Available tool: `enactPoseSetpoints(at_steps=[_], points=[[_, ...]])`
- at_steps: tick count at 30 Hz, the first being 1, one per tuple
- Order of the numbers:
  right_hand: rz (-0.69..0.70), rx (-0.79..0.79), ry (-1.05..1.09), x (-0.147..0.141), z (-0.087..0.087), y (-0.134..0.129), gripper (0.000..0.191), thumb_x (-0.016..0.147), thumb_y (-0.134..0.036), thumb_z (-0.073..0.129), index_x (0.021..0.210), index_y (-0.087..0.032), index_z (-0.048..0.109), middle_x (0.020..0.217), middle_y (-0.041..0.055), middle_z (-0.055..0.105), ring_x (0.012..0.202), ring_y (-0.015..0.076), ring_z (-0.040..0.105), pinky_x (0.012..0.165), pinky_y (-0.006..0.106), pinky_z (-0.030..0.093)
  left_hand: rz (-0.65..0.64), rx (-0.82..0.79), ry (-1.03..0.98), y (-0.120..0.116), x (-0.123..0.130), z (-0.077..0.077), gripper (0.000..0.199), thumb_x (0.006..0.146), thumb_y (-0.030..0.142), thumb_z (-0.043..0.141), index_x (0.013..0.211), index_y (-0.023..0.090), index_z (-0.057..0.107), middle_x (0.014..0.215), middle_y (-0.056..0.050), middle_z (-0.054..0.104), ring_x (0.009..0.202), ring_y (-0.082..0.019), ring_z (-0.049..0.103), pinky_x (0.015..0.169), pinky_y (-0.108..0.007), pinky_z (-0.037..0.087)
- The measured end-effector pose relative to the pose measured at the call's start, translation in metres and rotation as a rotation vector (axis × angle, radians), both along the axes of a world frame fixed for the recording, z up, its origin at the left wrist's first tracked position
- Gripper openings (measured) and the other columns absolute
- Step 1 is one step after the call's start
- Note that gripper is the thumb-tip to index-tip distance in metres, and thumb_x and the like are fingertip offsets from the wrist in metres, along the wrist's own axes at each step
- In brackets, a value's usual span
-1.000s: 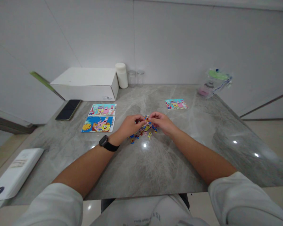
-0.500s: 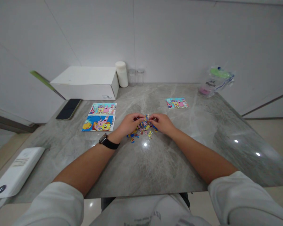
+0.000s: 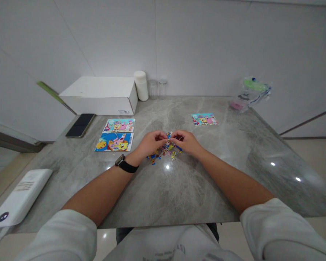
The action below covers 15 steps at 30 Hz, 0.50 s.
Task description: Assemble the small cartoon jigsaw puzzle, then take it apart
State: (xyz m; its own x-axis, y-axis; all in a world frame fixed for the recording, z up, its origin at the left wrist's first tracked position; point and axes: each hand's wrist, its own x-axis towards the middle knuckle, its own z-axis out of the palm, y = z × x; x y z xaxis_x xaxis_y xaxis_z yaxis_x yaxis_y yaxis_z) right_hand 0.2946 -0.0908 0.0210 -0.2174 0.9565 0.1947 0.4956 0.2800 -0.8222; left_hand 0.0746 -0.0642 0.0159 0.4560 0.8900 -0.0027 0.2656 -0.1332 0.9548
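A small heap of colourful jigsaw puzzle pieces [image 3: 167,149] lies on the grey table, with several loose ones along its near side. Over the heap's left side is my left hand [image 3: 152,142], thumb and fingers pinched on a puzzle piece that is mostly hidden. My right hand [image 3: 189,142] comes in from the other side, also closed in a pinch on a piece at its fingertips. The two sets of fingertips nearly meet. Which exact pieces they grip is too small to make out.
Left of the heap lie two cartoon picture cards [image 3: 118,125], one above the other; a similar card [image 3: 204,119] is at the right. Behind stand a white box [image 3: 97,96], a white bottle [image 3: 141,86] and clear jars. A phone [image 3: 80,125], white device [image 3: 24,195] and plastic bag [image 3: 247,96] sit farther out.
My fingertips have drawn closer together over the heap, covering more of the pieces between them. The view has shifted very slightly; the cards and other objects stay in place.
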Motion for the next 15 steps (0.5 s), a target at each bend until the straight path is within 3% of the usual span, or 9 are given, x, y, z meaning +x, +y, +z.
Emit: enactPoseSetpoints(at_steps=[3, 6, 9, 12, 15], points=[[-0.002, 0.080, 0.008, 0.003, -0.002, 0.003, 0.020, 0.089, -0.040, 0.070, 0.088, -0.021, 0.075, 0.085, 0.0016, 0.072, 0.073, 0.0154, 0.061, 0.069, 0.027, 0.046, -0.008, -0.045, -0.001, 0.002, -0.001, 0.002, 0.023, 0.086, 0.037, 0.078, 0.096, 0.017, 0.073, 0.083, -0.002, 0.075, 0.069, -0.014, 0.067, 0.066, -0.027, 0.055], [-0.045, 0.038, 0.030, 0.007, -0.006, 0.007, 0.020, 0.093, -0.038, 0.067, 0.092, -0.021, 0.075, 0.085, 0.0011, 0.073, 0.074, 0.0157, 0.062, 0.069, 0.027, 0.047, 0.002, 0.002, 0.062, 0.004, -0.005, 0.005, 0.017, 0.089, 0.032, 0.074, 0.096, 0.017, 0.075, 0.083, -0.002, 0.076, 0.069, -0.015, 0.066, 0.066, -0.027, 0.054], [-0.035, -0.007, -0.141, 0.012, -0.011, 0.010, 0.014, 0.094, -0.030, 0.068, 0.093, -0.019, 0.077, 0.085, 0.0021, 0.073, 0.075, 0.0163, 0.062, 0.073, 0.028, 0.047, 0.021, 0.214, 0.238, 0.006, -0.009, 0.007, 0.014, 0.091, 0.029, 0.071, 0.098, 0.020, 0.080, 0.090, -0.003, 0.079, 0.080, -0.018, 0.069, 0.076, -0.030, 0.055], [-0.052, 0.137, -0.377, 0.014, -0.010, 0.009, 0.014, 0.097, -0.024, 0.067, 0.102, -0.018, 0.079, 0.099, 0.0074, 0.074, 0.088, 0.0191, 0.064, 0.084, 0.030, 0.048, 0.002, 0.435, 0.472, 0.005, -0.012, 0.006, 0.015, 0.093, 0.026, 0.069, 0.100, 0.023, 0.083, 0.101, -0.005, 0.078, 0.095, -0.023, 0.071, 0.089, -0.035, 0.055], [-0.025, 0.233, -0.466, 0.013, -0.007, 0.004, 0.017, 0.099, -0.023, 0.066, 0.110, -0.017, 0.078, 0.108, 0.0102, 0.073, 0.096, 0.0206, 0.065, 0.090, 0.031, 0.048, -0.006, 0.549, 0.630, 0.005, -0.014, 0.004, 0.020, 0.096, 0.025, 0.066, 0.107, 0.022, 0.083, 0.111, -0.010, 0.073, 0.102, -0.026, 0.069, 0.094, -0.039, 0.055]])
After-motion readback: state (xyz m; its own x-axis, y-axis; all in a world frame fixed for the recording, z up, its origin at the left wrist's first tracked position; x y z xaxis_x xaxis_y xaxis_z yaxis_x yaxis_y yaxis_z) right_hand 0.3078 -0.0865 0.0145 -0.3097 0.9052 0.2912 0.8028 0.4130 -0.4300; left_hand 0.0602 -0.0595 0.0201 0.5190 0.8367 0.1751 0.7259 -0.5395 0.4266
